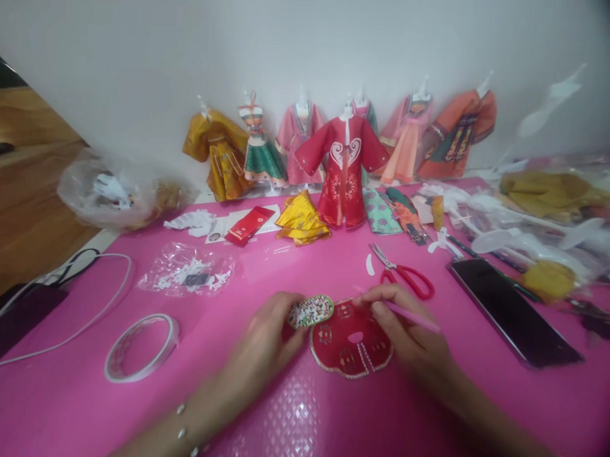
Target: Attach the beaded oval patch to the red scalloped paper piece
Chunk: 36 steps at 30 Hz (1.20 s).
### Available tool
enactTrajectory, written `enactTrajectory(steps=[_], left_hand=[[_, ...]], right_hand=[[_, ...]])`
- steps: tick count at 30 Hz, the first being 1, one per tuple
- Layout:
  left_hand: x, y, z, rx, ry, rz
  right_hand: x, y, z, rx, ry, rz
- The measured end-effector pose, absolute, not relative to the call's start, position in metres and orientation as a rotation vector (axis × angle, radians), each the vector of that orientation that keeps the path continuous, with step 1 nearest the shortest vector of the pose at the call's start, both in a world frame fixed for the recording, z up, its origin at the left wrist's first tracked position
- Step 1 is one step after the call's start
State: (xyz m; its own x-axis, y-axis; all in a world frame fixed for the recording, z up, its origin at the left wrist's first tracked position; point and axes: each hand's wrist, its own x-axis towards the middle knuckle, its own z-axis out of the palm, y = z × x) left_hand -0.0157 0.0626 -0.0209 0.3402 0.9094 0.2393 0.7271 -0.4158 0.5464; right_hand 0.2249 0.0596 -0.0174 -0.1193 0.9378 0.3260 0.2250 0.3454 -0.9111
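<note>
My left hand is closed around a small oval tray of beads, tilted so that its mixed light and dark beads show. Just right of it a red cloth collar piece lies flat on the pink surface, trimmed with pale beads along its edge and carrying small patterned patches. Over the collar's upper right part, my right hand pinches a slim pink pen-like tool. The tool's tip is too blurred to make out against the cloth.
Red-handled scissors and a dark phone lie to the right. A roll of white tape and a plastic bag of white bits are at left. Dressed doll forms, including a red robe, stand along the wall.
</note>
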Motion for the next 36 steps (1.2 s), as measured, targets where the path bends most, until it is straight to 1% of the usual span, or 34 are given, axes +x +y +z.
enactTrajectory(steps=[6,11,14,18,22,27,31,36], left_hand=[[0.000,0.034,-0.003,2.213,1.300,0.897],[0.004,0.025,-0.015,2.208,1.185,1.015],[0.001,0.025,-0.024,2.238,1.090,1.040],[-0.005,0.024,-0.024,2.304,0.987,1.030],[-0.010,0.020,-0.020,2.410,0.980,0.958],[-0.012,0.018,-0.019,2.405,1.032,1.023],[-0.014,0.019,-0.021,2.492,0.952,0.968],[-0.017,0.019,-0.022,2.507,0.925,1.024]], right_hand=[[0.236,0.054,-0.011,-0.871,-1.929,0.976],[0.239,0.052,-0.007,-0.905,-2.105,1.015],[0.238,0.051,-0.008,-0.921,-2.121,0.992],[0.238,0.052,-0.011,-0.907,-2.118,0.954],[0.239,0.052,-0.015,-0.917,-2.124,0.945],[0.240,0.052,-0.017,-0.876,-2.114,0.894],[0.241,0.051,-0.016,-0.833,-2.125,0.882],[0.240,0.052,-0.017,-0.813,-2.118,0.887]])
